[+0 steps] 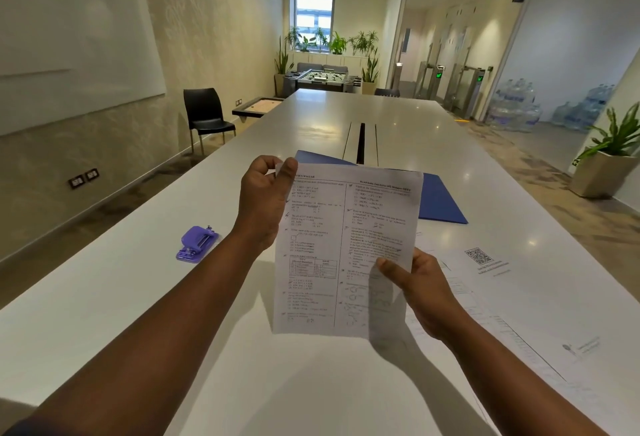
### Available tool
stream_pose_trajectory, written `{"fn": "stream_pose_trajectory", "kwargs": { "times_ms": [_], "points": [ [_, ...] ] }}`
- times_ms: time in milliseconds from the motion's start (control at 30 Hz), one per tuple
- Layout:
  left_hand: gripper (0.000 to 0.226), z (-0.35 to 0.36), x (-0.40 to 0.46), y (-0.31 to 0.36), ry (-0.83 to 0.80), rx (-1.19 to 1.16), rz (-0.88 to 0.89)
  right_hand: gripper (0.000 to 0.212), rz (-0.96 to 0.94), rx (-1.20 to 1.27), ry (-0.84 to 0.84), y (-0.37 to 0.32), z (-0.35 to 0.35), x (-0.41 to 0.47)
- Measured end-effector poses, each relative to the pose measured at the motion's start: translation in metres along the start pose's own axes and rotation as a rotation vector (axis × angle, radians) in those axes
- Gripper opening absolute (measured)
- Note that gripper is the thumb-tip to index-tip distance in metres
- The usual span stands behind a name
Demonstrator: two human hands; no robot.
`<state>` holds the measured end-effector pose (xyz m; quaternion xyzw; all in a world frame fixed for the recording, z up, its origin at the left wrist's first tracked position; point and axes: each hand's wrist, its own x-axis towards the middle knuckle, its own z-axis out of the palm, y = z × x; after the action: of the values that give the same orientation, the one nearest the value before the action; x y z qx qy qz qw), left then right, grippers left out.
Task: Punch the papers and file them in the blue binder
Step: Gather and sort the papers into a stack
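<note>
I hold a printed sheet of paper (346,248) upright above the white table (138,297). My left hand (263,200) pinches its top left corner. My right hand (419,286) grips its lower right edge, thumb on the front. Behind the sheet the blue binder (440,200) lies flat on the table, partly hidden by the paper. A purple hole punch (197,244) rests on the table to the left of my left forearm. More printed papers (491,283) lie flat on the table to the right, under and beyond my right hand.
A dark cable slot (361,143) runs along the table's middle beyond the binder. A black chair (206,115) stands left of the table. A potted plant (609,158) stands on the floor at the right.
</note>
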<state>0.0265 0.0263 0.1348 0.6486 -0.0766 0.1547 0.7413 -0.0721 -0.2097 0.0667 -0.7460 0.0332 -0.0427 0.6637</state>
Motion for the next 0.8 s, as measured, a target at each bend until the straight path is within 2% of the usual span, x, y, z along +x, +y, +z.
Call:
{"fn": "stream_pose_trajectory", "kwargs": {
  "times_ms": [100, 233, 333, 533, 700, 800],
  "points": [
    [0.029, 0.001, -0.004, -0.005, -0.058, 0.034, 0.0, 0.015, 0.014, 0.005, 0.0, 0.004, 0.002, 0.0],
    [0.036, -0.007, -0.018, -0.032, -0.231, 0.021, -0.102, 0.013, 0.014, 0.008, 0.035, 0.008, 0.004, -0.001],
    [0.032, -0.013, -0.027, -0.044, -0.332, 0.022, -0.118, 0.013, -0.022, 0.042, 0.076, 0.004, 0.003, 0.001],
    [0.015, -0.007, -0.025, -0.028, -0.227, 0.029, 0.003, 0.018, -0.115, 0.103, 0.111, -0.013, 0.0, 0.01],
    [0.023, -0.003, -0.038, -0.051, -0.328, 0.034, -0.101, 0.022, -0.004, 0.01, 0.083, 0.005, 0.009, 0.008],
    [0.023, 0.0, -0.04, -0.05, -0.325, 0.015, -0.088, 0.026, -0.028, 0.024, 0.072, 0.002, 0.009, 0.009]
  ]
}}
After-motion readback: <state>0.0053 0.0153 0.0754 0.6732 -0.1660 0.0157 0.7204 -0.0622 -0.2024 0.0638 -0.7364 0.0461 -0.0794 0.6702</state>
